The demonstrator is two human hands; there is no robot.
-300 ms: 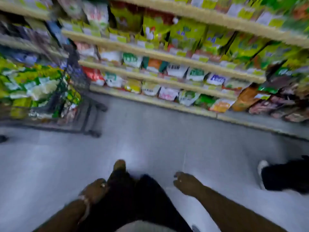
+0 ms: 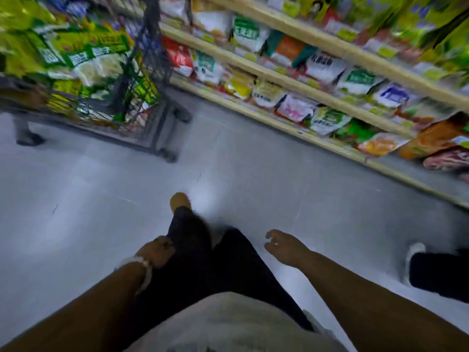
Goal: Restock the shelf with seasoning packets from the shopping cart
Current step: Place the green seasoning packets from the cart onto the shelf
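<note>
The left hand [image 2: 158, 251] hangs low beside the dark trouser leg, a pale band at its wrist; its fingers seem loosely curled round nothing, though blur and the angle leave that a fair guess rather than a certainty. The right hand [image 2: 285, 247] hangs over the grey floor [image 2: 88, 199] with fingers relaxed and slightly spread, holding nothing either.

The seasoning packets [image 2: 83, 54] lie heaped in the shopping cart [image 2: 142, 97], up and to the left of both hands, well apart from them. The heap spreads roughly left to right across the basket, green-and-yellow bags on top. The shelf [image 2: 291, 77] runs diagonally from upper centre down to the right, its tiers crowded with bags.

So the cart lies on the left hand's side and the shelf on the right's. The left hand is the nearer one to the packets, and my judgement is that a reach up and leftward over the basket rim comes next, with the body needing to close the gap first. No packet is yet in hand.
</note>
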